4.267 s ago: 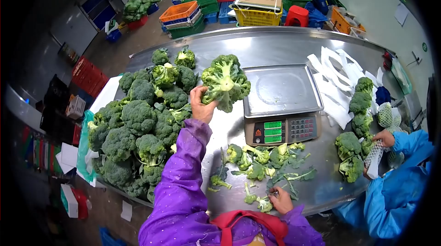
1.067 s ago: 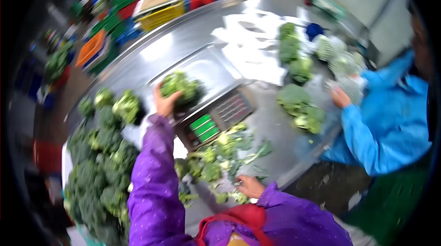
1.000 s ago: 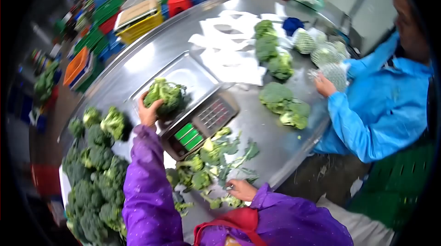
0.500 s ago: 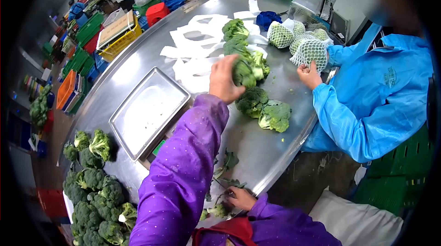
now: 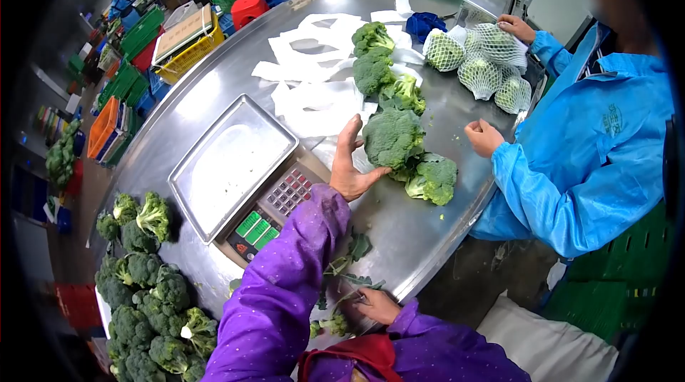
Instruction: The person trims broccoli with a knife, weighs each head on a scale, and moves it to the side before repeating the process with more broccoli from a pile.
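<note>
My left hand (image 5: 351,168) is open, thumb and fingers spread at the near side of a broccoli head (image 5: 394,138). The thumb tip lies right at the head's lower edge. That head sits in a row with more broccoli (image 5: 372,71) and a paler head (image 5: 432,179). Low in the view, my right hand (image 5: 377,306) rests by the table edge with its fingers curled; what they hold, if anything, I cannot make out. Beside it lie leafy trimmings (image 5: 346,264) and a small broccoli piece (image 5: 334,324).
A scale with a metal tray (image 5: 234,168) stands left of my arm. Broccoli heads are piled (image 5: 146,303) at lower left. White foam nets (image 5: 321,61) lie behind the row. Across the table, a person in blue (image 5: 571,168) has one hand on netted broccoli (image 5: 492,61).
My left hand has let go of the broccoli head, now lying in the row, and has drawn back slightly toward me. The co-worker's netted broccoli now lies with the others.
</note>
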Demonstrator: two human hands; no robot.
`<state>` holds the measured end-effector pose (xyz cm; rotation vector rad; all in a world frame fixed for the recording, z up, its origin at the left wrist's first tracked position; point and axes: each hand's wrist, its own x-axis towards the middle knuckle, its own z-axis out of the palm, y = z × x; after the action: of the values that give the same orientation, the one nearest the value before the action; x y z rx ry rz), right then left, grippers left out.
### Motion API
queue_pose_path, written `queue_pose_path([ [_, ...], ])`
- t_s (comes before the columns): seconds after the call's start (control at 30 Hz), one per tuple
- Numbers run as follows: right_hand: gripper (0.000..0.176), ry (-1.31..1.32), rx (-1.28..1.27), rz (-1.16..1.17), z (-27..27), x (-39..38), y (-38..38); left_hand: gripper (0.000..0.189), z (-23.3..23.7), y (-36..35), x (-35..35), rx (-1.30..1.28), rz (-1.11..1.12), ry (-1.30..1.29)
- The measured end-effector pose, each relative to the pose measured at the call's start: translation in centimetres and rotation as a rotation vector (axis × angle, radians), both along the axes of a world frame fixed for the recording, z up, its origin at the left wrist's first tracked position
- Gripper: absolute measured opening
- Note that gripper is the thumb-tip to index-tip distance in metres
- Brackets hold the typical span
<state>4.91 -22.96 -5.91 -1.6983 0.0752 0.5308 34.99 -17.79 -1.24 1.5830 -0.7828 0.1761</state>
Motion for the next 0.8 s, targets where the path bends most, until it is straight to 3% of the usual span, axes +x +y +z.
queue_pose_path([
  [0.13, 0.04, 0.214, -0.069, 0.087, 2.0, 1.3, -0.5, 0.116, 0.6, -3.3, 0.2, -0.131, 0.035, 0.033],
  [0.3, 0.034, 0.104, -0.108, 0.095, -0.4, 0.8, -0.3, 0.108, 3.2, -4.1, 0.3, -0.236, -0.01, 0.141],
  [0.37, 0.033, 0.111, -0.11, 0.093, 0.2, 1.3, -0.3, 0.089, 4.9, -0.7, -0.3, -0.165, 0.117, 0.151],
  [0.43, 0.032, 0.103, -0.077, 0.077, 1.2, 1.4, -0.2, 0.074, 3.5, 5.1, -0.3, -0.078, 0.158, 0.131],
  [0.47, 0.028, 0.132, 0.061, 0.003, -1.3, 0.4, 0.1, 0.066, 4.1, 8.3, -1.6, -0.098, 0.209, 0.259],
  [0.5, 0.025, 0.235, 0.064, 0.017, -0.7, 0.9, 0.2, 0.058, 4.6, 11.6, -3.5, -0.126, 0.255, 0.386],
  [0.6, 0.027, 0.181, -0.069, 0.074, 0.7, 3.7, 0.2, 0.046, 2.6, 21.8, -8.0, 0.052, 0.434, 0.454],
  [0.63, 0.028, 0.049, -0.127, 0.107, -1.1, 5.2, 0.1, 0.042, 2.3, 23.8, -10.0, 0.044, 0.502, 0.454],
  [0.67, 0.029, -0.14, -0.234, 0.132, 1.4, 8.3, 0.2, 0.04, 3.6, 25.0, -12.1, 0.031, 0.548, 0.472],
  [0.77, 0.035, -0.359, -0.258, 0.103, 1.8, 18.1, -0.1, 0.038, 5.2, 27.9, -17.6, -0.019, 0.694, 0.468],
  [0.8, 0.042, -0.64, -0.328, 0.042, 1.7, 21.0, -0.2, 0.037, 5.4, 28.5, -19.2, -0.017, 0.726, 0.477],
])
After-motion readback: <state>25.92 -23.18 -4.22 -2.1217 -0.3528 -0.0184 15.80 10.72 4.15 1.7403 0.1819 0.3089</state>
